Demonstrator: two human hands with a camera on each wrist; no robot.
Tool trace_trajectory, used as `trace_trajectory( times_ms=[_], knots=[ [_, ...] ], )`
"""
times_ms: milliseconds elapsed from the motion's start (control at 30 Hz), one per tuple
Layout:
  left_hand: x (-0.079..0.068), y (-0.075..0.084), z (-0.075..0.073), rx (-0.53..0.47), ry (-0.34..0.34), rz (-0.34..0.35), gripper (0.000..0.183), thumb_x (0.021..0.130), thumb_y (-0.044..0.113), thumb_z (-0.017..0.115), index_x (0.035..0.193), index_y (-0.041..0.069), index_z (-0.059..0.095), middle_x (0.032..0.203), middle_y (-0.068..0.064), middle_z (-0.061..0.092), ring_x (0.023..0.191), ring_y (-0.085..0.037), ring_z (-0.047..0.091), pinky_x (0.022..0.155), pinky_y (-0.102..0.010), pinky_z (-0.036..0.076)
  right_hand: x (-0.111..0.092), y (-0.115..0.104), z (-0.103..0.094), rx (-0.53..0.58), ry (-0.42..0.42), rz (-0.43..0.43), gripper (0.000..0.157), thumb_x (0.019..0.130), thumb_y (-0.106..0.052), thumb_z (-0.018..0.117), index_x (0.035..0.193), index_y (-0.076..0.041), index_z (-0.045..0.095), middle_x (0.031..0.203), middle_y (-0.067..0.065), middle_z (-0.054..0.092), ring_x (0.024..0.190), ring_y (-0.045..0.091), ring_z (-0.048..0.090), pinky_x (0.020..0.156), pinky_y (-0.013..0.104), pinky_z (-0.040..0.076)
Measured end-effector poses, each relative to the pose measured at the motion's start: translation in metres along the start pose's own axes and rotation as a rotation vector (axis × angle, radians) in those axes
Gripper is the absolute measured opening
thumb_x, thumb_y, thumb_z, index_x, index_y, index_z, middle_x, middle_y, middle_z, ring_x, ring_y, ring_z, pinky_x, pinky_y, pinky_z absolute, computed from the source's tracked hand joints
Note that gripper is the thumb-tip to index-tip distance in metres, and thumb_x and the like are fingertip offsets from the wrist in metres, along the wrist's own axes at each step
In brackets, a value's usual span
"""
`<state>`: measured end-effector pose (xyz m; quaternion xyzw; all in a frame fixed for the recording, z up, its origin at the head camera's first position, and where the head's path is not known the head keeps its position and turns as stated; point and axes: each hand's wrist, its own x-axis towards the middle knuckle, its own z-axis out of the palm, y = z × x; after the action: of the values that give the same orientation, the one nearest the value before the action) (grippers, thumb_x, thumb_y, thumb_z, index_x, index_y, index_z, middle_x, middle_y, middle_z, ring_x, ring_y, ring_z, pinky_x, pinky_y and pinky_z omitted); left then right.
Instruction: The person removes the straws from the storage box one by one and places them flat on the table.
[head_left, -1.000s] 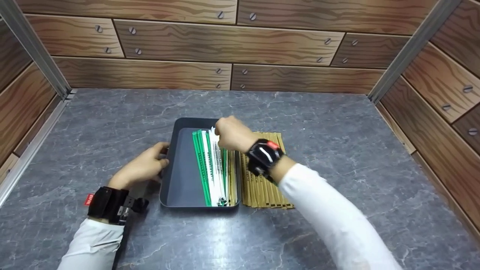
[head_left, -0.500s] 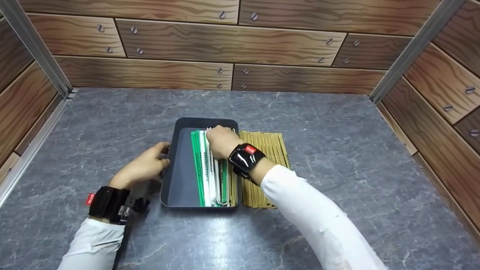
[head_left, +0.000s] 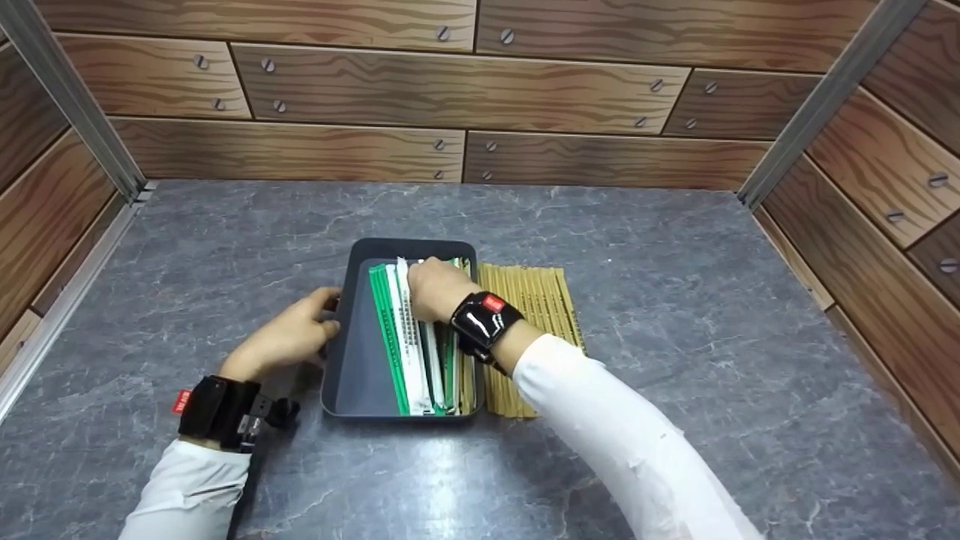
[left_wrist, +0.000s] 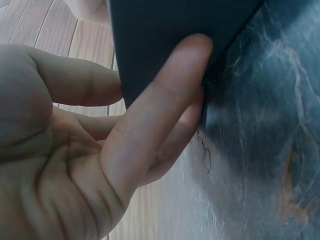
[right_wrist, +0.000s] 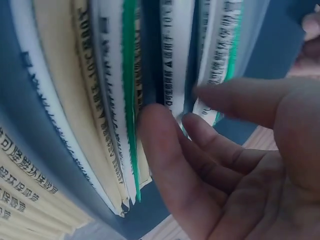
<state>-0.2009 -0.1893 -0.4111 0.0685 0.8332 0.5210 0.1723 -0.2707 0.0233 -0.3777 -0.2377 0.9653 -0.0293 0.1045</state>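
Inside the dark grey tray (head_left: 352, 337) stand several wrapped straws in thin paper sleeves, green, white and brown, leaning side by side. My right hand (head_left: 439, 289) is down among them at the tray's far half. In the right wrist view, the thumb and a finger lie on either side of a white wrapped straw (right_wrist: 176, 55), pinching it; another fingertip reaches a white and green wrapped straw (right_wrist: 222, 45). My left hand (head_left: 289, 330) touches the tray's left wall from outside. Its thumb (left_wrist: 175, 70) lies extended along that wall, with the other fingers near the tray's corner.
A row of brown wrapped straws (head_left: 529, 300) lies on the table just right of the tray, partly under my right forearm. Grey marble-patterned table surface (head_left: 675, 300) surrounds everything. Wood-patterned panels (head_left: 465, 82) enclose the back and sides.
My right hand has moved left and down into the tray among the straws. The green and white straws have shifted left at their far ends. My left hand stays at the tray's side.
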Motion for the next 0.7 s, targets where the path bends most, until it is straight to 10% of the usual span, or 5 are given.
trace_trajectory(
  times_ms=[700],
  knots=[
    [0.0002, 0.0001, 0.0005, 0.033, 0.007, 0.019, 0.058, 0.103, -0.003, 0.041, 0.158, -0.01, 0.024, 0.146, -0.041, 0.043, 0.108, -0.044, 0.065, 0.066, -0.042, 0.066, 0.0065, -0.0028, 0.0056, -0.03, 0.001, 0.118, 0.02, 0.088, -0.004, 0.066, 0.106, -0.002, 0.076, 0.116, 0.016, 0.074, 0.106, 0.034, 0.072, 0.088, 0.045, 0.064]
  ],
)
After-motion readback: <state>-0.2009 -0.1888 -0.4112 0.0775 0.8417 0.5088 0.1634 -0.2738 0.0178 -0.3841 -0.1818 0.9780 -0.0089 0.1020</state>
